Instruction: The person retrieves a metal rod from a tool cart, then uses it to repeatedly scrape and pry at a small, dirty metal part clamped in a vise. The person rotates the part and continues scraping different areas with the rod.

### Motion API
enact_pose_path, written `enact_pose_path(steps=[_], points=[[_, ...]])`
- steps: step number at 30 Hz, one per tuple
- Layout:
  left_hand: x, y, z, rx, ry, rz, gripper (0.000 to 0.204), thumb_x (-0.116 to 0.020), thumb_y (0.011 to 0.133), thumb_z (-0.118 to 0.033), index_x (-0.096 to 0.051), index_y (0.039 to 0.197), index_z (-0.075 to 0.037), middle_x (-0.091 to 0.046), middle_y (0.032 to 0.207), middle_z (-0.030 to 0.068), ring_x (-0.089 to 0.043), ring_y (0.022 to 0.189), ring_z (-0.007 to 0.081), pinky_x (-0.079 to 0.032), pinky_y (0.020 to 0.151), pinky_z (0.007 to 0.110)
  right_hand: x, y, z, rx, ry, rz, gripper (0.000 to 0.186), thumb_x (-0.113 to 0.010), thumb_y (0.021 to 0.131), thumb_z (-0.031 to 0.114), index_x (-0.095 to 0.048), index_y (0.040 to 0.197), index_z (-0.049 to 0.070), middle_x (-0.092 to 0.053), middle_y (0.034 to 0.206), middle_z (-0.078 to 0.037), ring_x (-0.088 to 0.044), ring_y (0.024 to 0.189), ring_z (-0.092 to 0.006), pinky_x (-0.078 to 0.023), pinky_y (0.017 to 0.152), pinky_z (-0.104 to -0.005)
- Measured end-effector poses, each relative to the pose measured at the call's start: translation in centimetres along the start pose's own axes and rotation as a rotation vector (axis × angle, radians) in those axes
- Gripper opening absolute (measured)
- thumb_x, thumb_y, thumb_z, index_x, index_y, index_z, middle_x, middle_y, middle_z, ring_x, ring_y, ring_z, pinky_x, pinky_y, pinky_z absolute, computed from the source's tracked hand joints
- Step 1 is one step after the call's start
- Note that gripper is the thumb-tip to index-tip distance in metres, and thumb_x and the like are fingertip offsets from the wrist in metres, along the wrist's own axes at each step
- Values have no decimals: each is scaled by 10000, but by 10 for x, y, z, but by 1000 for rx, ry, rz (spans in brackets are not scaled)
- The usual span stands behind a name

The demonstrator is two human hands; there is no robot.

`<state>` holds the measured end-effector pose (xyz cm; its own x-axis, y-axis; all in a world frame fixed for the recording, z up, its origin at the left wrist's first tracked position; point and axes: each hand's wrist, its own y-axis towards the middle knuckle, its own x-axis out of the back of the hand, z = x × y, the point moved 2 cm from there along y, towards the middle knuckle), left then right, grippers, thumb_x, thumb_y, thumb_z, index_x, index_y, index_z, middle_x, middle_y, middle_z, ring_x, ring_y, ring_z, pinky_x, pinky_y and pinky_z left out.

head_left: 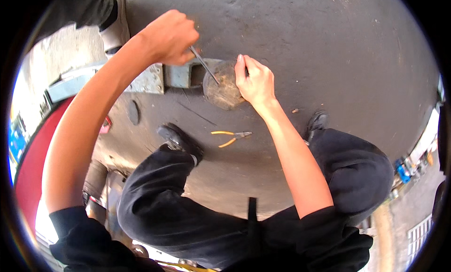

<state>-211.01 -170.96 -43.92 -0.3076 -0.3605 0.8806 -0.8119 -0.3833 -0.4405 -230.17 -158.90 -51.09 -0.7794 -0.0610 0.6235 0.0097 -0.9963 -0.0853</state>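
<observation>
My left hand (171, 37) is closed in a fist around a thin metal rod (205, 65); any handle is hidden in the fist. The rod slants down to the right, its tip at the top of a round, worn brown block (221, 91). At the block's right edge, my right hand (256, 81) is closed, thumb against the bent fingers. A small dark bit shows by those fingers, too little to name. Between my feet and the block lie pliers (235, 137) with yellow handles, their jaws pointing right.
A grey-blue metal beam (145, 79) runs from the left up to the block. Another person's shoe (115, 30) stands at the upper left. A flat dark oval piece (134, 112) lies below the beam. My shoes (181, 141) rest on the dark floor (347, 60). A curved red surface (40, 164) rises at left.
</observation>
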Motion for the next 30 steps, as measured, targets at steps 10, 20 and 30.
enact_pose_path(steps=[10,20,30], points=[[-10,-3,17,-195,-107,-49,725,-578,815,-682,-595,567,-1,-528,545,157,-553,595,344,-458,634,395,-9,0,0,15,-61,-17,265,-537,960,211,-626,803,18,-644,713,-155,-628,645,-368,-512,570,-430],[-22,-9,0,-135,73,-277,800,-555,788,-757,-561,507,-8,-476,443,155,-530,460,376,-443,493,425,-8,-20,-4,66,-168,-103,339,-490,964,298,-695,815,74,-661,676,-175,-662,655,-384,-551,604,-465],[-29,-12,8,-35,35,-386,790,-526,796,-762,-676,659,2,-564,551,193,-594,597,401,-476,570,447,-72,-70,49,26,-452,-800,392,-508,888,146,-580,1199,-83,-560,1277,-261,-485,1263,-406,-319,1115,-506]])
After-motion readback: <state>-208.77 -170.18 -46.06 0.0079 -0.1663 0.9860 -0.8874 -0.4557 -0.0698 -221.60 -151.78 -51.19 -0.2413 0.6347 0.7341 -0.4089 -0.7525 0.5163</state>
